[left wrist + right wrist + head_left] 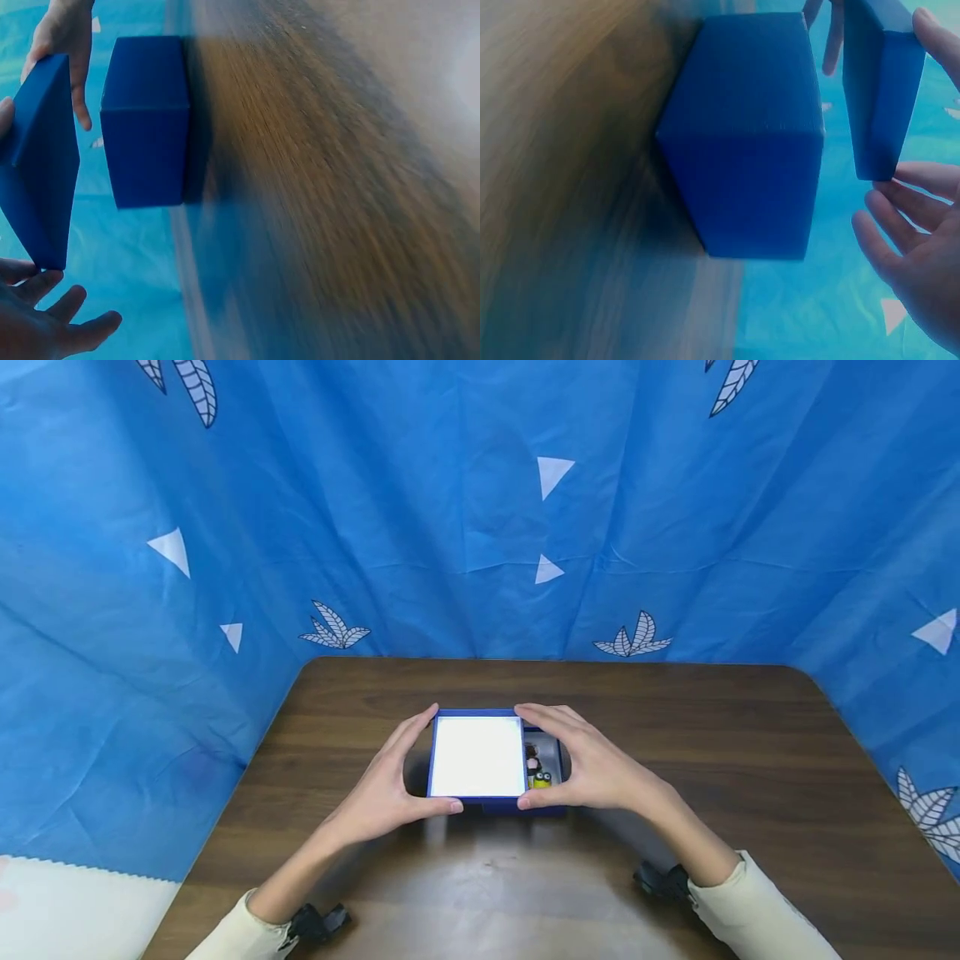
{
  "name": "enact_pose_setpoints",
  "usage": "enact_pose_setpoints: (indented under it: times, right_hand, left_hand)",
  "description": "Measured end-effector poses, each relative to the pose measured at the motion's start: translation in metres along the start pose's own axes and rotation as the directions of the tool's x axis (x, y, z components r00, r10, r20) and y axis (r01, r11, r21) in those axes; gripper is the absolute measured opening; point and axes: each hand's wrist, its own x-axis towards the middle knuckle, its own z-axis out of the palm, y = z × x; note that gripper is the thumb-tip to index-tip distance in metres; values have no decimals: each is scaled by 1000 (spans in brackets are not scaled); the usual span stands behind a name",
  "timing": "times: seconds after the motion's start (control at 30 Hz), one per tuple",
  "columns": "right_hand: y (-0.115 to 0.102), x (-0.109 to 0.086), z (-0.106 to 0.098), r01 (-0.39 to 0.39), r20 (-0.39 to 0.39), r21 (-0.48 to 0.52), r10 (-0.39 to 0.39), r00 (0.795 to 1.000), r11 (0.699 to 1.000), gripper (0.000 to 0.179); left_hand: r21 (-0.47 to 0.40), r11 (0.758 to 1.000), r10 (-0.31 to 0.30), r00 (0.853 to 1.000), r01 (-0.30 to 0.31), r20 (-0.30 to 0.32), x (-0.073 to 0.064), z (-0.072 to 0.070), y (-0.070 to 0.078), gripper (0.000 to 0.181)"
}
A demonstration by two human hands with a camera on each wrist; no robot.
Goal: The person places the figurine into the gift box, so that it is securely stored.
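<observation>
A blue box lid with a bright white top (478, 756) is held level between both hands. My left hand (386, 789) grips its left end, thumb on the near edge and fingers on the far edge. The right hand (596, 768) grips the right end in the same way. Beneath the lid, a deep blue box (742, 195) stands on the table, with a gap between the two in both wrist views. Its uncovered right part shows a small yellow figure (542, 780) and a dark-and-pink item (532, 764). The lid hides the rest of the inside.
The brown wooden table (712, 760) extends around the box. Blue cloth (465, 510) with white leaf and triangle prints hangs behind it and at both sides. A black strap device (318, 922) sits on the left wrist, and another (662, 881) on the right.
</observation>
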Motion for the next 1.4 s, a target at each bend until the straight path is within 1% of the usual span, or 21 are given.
enact_pose_setpoints:
  times: [0.07, 0.3, 0.6, 0.7, 0.83, 0.87, 0.93, 1.07, 1.13, 1.23, 1.3, 1.4]
  right_hand:
    - [2, -4, -3, -5, -8, 2, 5, 1000, 1000, 114]
    - [12, -16, -13, 14, -42, -2, -14, 999, 1000, 114]
    - [26, -31, -33, 8, -76, 14, -7, 997, 1000, 114]
    - [29, -33, -35, 12, -77, 21, -11, 997, 1000, 113]
    - [33, -37, -37, 31, -81, 76, -25, 996, 997, 109]
    - [33, -38, -37, 41, -85, 94, -33, 996, 995, 108]
    - [34, -40, -38, 56, -87, 131, -44, 995, 990, 106]
    - [35, -43, -37, 70, -63, 207, -58, 996, 976, 104]
    - [36, -43, -35, 75, -47, 255, -65, 997, 964, 101]
    - [37, -45, -31, 100, -51, 313, -88, 995, 944, 100]
    - [37, -48, -27, 124, -64, 322, -109, 992, 939, 105]
    - [35, -50, -21, 133, -89, 264, -113, 990, 955, 112]
  left_hand:
    - [2, 1000, 5, 1000, -5, 5, 3, 3, 2, 124]
    - [15, 999, 37, 999, -37, 14, 13, 15, 8, 123]
    - [1, 997, 72, 996, -72, 52, 29, 30, 23, 125]
    - [13, 994, 103, 991, -104, 84, 28, 30, 22, 131]
    - [38, 980, 189, 975, -195, 117, 25, 26, 18, 138]
    - [47, 975, 211, 971, -217, 117, 25, 25, 18, 136]
    - [45, 968, 241, 965, -247, 106, 25, 24, 18, 124]
    - [36, 959, 278, 959, -280, 58, 27, 23, 16, 98]
    - [30, 958, 285, 958, -287, 39, 27, 22, 15, 94]
    - [20, 957, 287, 957, -288, 29, 26, 23, 15, 91]
    - [-3, 959, 282, 959, -282, 27, 26, 24, 16, 89]
    - [-54, 959, 281, 959, -280, 25, 26, 26, 18, 84]
